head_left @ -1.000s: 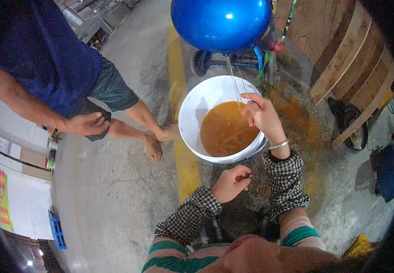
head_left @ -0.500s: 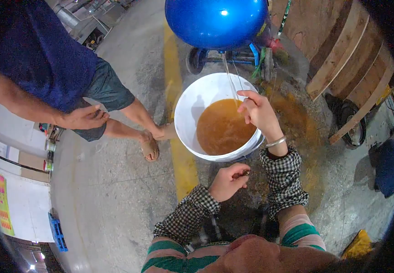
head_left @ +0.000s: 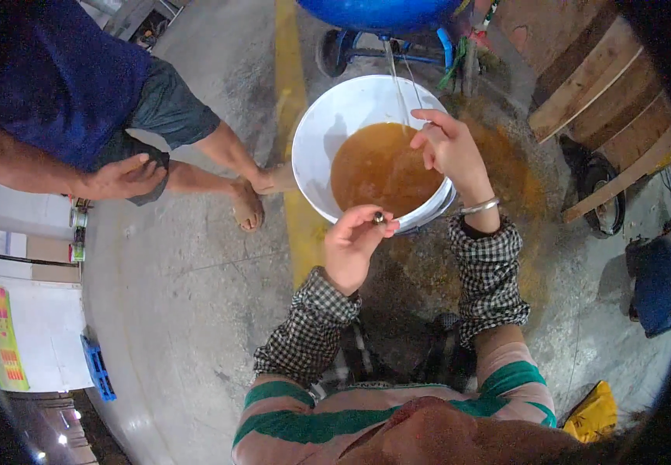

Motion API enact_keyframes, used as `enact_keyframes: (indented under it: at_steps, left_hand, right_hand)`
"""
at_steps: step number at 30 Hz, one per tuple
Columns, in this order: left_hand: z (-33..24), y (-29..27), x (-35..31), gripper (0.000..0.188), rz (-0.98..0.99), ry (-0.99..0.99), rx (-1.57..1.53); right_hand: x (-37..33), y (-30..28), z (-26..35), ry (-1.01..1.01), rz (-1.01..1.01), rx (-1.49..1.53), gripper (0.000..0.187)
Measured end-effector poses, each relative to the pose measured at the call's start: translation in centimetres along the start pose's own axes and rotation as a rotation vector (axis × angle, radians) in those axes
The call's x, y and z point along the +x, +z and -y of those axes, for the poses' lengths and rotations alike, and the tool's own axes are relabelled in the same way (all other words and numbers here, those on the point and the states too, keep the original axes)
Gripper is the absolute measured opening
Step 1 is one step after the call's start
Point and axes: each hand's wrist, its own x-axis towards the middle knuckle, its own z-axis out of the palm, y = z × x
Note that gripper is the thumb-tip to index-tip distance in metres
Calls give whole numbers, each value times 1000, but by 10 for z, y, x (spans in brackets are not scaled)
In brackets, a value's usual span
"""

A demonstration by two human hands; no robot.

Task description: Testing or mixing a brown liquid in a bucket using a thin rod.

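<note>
Here, between the thumb and fingers of the left hand (head_left: 352,248), a small metal piece (head_left: 380,218) is being held in a narrow pinch, seen against the near rim of the white bucket (head_left: 311,155), at its six o'clock. From that pinch, the outlet (head_left: 386,37) under the blue tank (head_left: 382,12) is found at twelve o'clock, well apart, with the bucket's mouth set between. The piece is shown nearly end-on, its long axis seemingly turned up toward the viewer rather than along that twelve o'clock line; the exact tilt cannot be told. And the right hand (head_left: 453,153)! It is held at one o'clock from the left, index stretched out, the other fingers loosely curled; whether anything is gripped there cannot be told. To this hand the outlet is nearer, at about eleven o'clock. Just beside the index, a thin stream (head_left: 396,81) is being let down into brown liquid (head_left: 378,167); whether it is touched cannot be told. At nine o'clock from the bucket, a co-worker (head_left: 80,101) is seen standing.
</note>
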Motion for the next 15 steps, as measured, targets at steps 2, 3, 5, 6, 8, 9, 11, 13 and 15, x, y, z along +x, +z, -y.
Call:
enact_keyframes:
  at_steps: [2,3,5,6,8,9,11,13,15]
  left_hand:
    - [2,-1,-3,23,1,-21,-6]
    - [2,-2,-5,23,-4,-32,-8]
    - [1,-1,-6,22,-4,-37,-19]
    - [1,2,-5,22,4,-57,-6]
    - [0,5,-5,21,12,-74,2]
    - [0,6,-5,21,12,-79,33]
    - [-2,6,-7,21,12,-81,58]
    - [-4,5,-14,21,22,-111,26]
    - [-11,10,-29,21,27,-127,-65]
  right_hand:
    - [-2,2,-1,15,14,6,30]
    - [-2,4,-2,26,21,28,29]
    - [-2,3,-2,14,10,43,29]
    - [-2,1,-1,12,-1,60,28]
    - [-3,0,2,16,3,46,28]
    - [-3,0,2,24,9,41,27]
    - [-2,2,1,29,16,18,27]
    - [-3,5,-2,34,21,-7,27]
    - [-4,6,-4,89,12,25,28]
